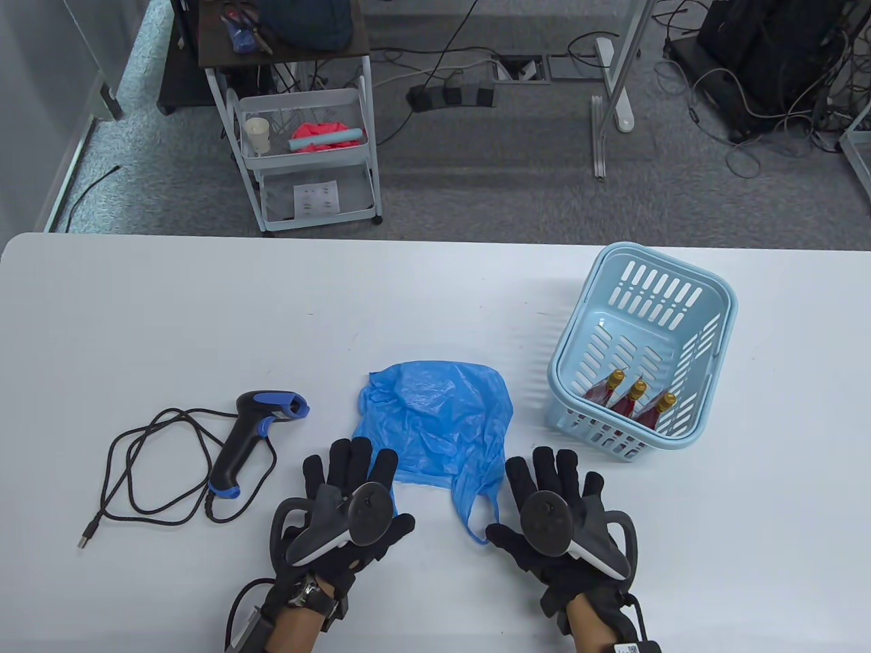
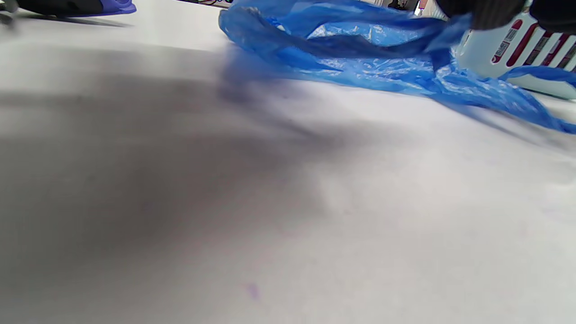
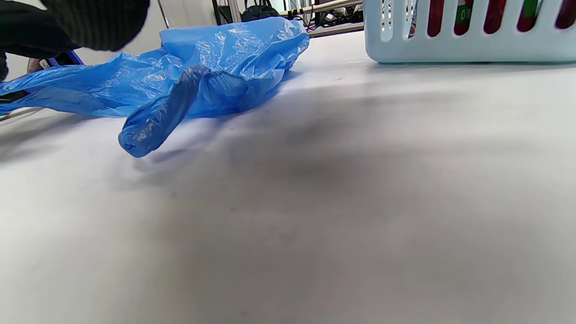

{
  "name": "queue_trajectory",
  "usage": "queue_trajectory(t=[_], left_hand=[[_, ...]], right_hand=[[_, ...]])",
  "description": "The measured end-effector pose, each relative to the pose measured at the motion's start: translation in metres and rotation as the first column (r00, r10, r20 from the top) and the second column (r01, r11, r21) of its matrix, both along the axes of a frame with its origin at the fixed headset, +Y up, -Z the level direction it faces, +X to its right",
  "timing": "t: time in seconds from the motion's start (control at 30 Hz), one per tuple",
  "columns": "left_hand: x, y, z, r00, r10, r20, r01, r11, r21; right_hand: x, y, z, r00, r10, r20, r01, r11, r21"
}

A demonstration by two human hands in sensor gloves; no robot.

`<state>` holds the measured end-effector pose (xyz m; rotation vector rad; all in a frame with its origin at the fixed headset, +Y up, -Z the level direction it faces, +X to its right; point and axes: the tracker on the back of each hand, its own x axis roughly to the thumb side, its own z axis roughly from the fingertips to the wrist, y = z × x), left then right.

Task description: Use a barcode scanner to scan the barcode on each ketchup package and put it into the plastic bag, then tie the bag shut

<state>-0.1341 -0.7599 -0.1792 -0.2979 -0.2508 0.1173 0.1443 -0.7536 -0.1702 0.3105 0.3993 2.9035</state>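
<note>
step: start, nothing scanned | left hand [image 1: 350,500], right hand [image 1: 554,507]: flat, fingers apart, empty, flanking bag [image 1: 435,422] | next: grasp scanner [image 1: 255,439] left of bag, ketchup [image 1: 633,401] from basket [image 1: 708,326]

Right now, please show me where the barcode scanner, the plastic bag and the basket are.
barcode scanner [image 1: 235,452]: table view, on its black handle.
plastic bag [image 1: 435,422]: table view, middle of the crumpled blue film.
basket [image 1: 570,340]: table view, on its left rim.

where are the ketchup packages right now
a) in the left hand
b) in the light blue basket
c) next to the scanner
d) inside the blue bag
b: three red ketchup packages lie in the light blue basket, right of the flat blue plastic bag.
</note>
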Motion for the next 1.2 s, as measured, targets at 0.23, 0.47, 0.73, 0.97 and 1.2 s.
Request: queue_trajectory(t=[0.23,0.47,0.73,0.97,1.2], left_hand=[[-0.001,0.010,0.002,0.998,0.057,0.002,-0.057,0.997,0.051],[0.003,0.028,0.000,0.999,0.049,0.002,-0.049,0.992,0.113],[0.024,0.054,-0.025,1.000,-0.002,0.021,0.000,0.995,0.100],[0.052,0.061,-0.048,0.994,-0.093,0.064,0.089,0.994,0.063],[0.070,0.053,-0.066,0.983,-0.145,0.109,0.147,0.989,-0.009]], right_hand=[[0.000,0.000,0.000,1.000,-0.004,0.003,0.004,1.000,0.002],[0.001,0.000,0.001,1.000,-0.017,0.004,0.017,1.000,0.010],[0.004,0.003,0.001,0.999,-0.040,0.013,0.040,0.999,0.021],[0.006,0.003,0.001,0.998,-0.052,0.021,0.051,0.998,0.025],[0.011,0.005,0.001,0.997,-0.068,0.034,0.066,0.997,0.034]])
